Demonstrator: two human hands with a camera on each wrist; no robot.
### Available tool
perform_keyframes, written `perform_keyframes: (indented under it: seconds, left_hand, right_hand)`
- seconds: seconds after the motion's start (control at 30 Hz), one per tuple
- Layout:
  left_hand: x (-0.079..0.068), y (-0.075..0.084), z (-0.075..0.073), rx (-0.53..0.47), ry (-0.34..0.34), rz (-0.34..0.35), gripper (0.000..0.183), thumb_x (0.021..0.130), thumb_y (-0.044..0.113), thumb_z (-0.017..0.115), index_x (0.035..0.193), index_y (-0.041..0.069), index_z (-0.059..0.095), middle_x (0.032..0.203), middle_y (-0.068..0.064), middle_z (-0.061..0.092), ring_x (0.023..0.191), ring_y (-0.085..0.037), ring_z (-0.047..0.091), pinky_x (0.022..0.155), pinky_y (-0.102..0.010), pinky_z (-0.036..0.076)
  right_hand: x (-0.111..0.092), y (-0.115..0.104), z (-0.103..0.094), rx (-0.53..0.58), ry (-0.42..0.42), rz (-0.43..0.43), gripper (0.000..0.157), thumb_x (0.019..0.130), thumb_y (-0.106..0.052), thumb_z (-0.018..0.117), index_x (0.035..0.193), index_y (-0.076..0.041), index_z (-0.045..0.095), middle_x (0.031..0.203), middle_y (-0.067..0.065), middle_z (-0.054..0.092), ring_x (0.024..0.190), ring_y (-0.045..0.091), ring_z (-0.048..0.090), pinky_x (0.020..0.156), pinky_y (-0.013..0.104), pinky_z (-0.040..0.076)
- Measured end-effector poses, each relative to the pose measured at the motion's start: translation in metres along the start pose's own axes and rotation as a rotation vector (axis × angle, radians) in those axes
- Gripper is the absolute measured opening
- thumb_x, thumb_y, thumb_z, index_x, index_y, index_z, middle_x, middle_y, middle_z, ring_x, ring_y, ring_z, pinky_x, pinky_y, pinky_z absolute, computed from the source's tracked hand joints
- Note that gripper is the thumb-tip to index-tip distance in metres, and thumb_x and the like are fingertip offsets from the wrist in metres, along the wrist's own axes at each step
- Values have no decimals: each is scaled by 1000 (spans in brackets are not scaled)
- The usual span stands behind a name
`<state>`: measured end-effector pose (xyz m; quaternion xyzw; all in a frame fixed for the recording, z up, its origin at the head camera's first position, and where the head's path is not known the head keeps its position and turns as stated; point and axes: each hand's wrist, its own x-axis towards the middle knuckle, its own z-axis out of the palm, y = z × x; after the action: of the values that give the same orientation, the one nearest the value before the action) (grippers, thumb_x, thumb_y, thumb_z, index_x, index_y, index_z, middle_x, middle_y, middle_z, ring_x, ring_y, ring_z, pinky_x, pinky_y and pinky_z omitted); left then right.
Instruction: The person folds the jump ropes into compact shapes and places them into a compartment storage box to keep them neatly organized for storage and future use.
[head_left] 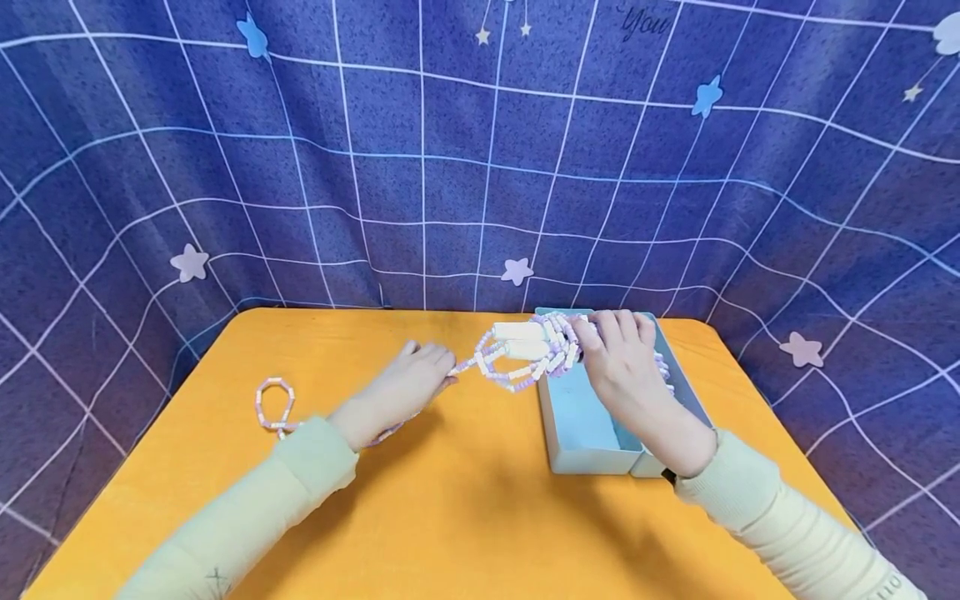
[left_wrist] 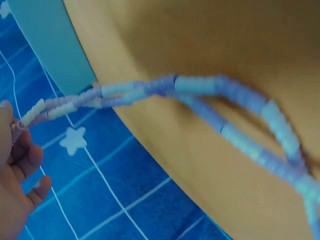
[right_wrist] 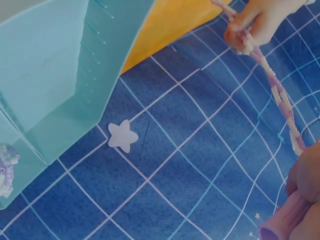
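A beaded jump rope in purple and white is stretched between the two hands. My right hand holds its gathered loops above the box, with two pale handles sticking out toward the left. One tube-like handle also shows below the right-hand fingers in the right wrist view. My left hand pinches a doubled stretch of the rope, its fingertips partly visible in the left wrist view. From that hand the rope trails down to a loop lying on the table's left side.
A light blue box with a divider stands on the right of the orange table. Purple and white beads lie in one compartment. A dark blue curtain with a grid and stars hangs behind the table and along its sides.
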<state>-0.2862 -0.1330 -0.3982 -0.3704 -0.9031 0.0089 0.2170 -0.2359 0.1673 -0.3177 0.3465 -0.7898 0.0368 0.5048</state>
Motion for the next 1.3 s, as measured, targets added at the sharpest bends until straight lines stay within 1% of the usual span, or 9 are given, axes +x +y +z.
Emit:
perform_keyframes:
  seconds: [0.13,0.23,0.33,0.47,0.57,0.73,0.93,1.17,1.3]
  left_hand:
    - [-7,12,0,12,31,19,21,94,31,56,86,13,47,80,3,50,80,-18,51,71,-33,30]
    - [-11,18,-2,21,37,25,20,93,30,57,87,14,46,80,3,49,81,-17,51,72,-32,29]
    - [-14,23,-4,62,42,44,19,93,28,57,89,12,48,83,2,50,82,-19,51,73,-33,32]
    - [-19,33,-7,125,42,96,17,93,28,55,92,11,51,84,-1,51,82,-21,51,73,-34,33]
    - [-21,42,-12,147,39,134,16,93,26,54,94,11,52,85,-1,51,82,-21,50,72,-34,32]
    - [-22,55,-22,219,40,193,9,92,15,45,94,11,52,87,-2,52,80,-20,47,71,-33,31]
    - [-20,71,-35,282,72,244,23,92,12,30,94,12,53,86,-2,51,80,-21,48,72,-33,33]
    - [-17,87,-54,299,108,294,18,91,12,32,92,12,51,85,1,51,79,-19,46,73,-33,34]
    - [-15,95,-65,308,145,315,20,91,10,31,89,13,50,82,2,50,78,-18,45,73,-33,34]
  right_hand:
    - [0,3,2,-16,-14,60,28,91,3,40,117,-6,41,90,17,50,78,35,46,75,51,32]
    - [-1,5,4,-41,-11,81,31,90,4,42,119,-7,38,89,17,50,78,35,46,75,52,33]
    - [-2,7,7,-62,2,88,27,94,0,40,119,-8,38,88,17,49,76,36,45,75,52,33]
    - [-2,7,9,-83,-14,98,21,98,-5,34,118,-7,38,86,16,48,74,35,43,74,52,32]
    - [-1,8,11,-94,-23,107,20,100,-7,29,117,-6,39,85,15,47,73,34,42,73,51,32]
    - [0,9,13,-108,-14,127,22,100,-8,27,116,-2,41,82,16,45,72,35,41,72,51,31]
    - [-2,11,19,-139,-44,152,23,101,-9,25,116,-2,41,80,15,43,72,35,40,72,51,31]
    - [-5,11,29,-208,-62,165,23,100,-10,26,113,-1,43,78,15,41,71,36,40,69,51,32]
    - [-7,9,35,-239,-65,161,23,99,-8,28,112,0,45,78,16,42,71,36,41,68,52,33]
